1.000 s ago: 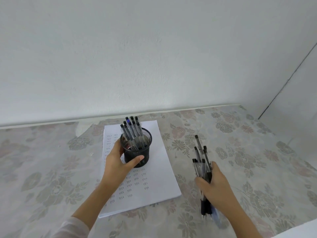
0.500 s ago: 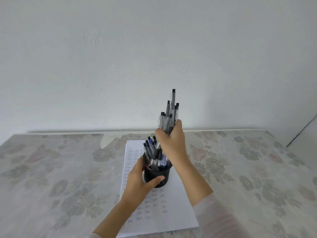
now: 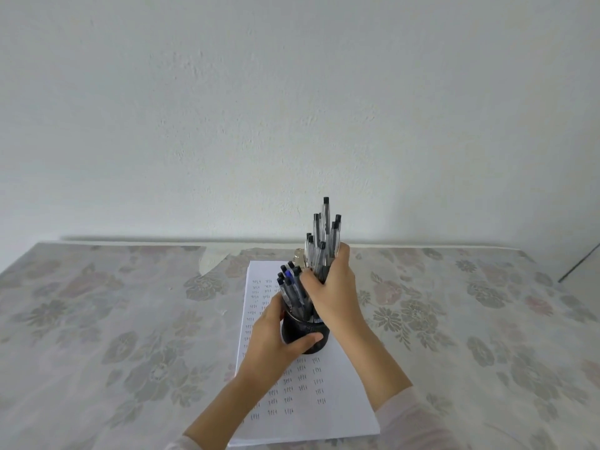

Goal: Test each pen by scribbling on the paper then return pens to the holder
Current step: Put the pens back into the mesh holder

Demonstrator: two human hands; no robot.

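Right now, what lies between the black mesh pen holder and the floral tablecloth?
A white sheet of paper with rows of scribbles; the black mesh pen holder stands on it, above the floral tablecloth, per the head view.

My pen holder (image 3: 305, 324) is black mesh. The pens (image 3: 321, 254) are clear with black ends; there is one blue pen (image 3: 290, 277). The paper (image 3: 341, 410) is white with rows of dark scribbles, and the tablecloth (image 3: 130, 319) has faded grey-pink flowers.
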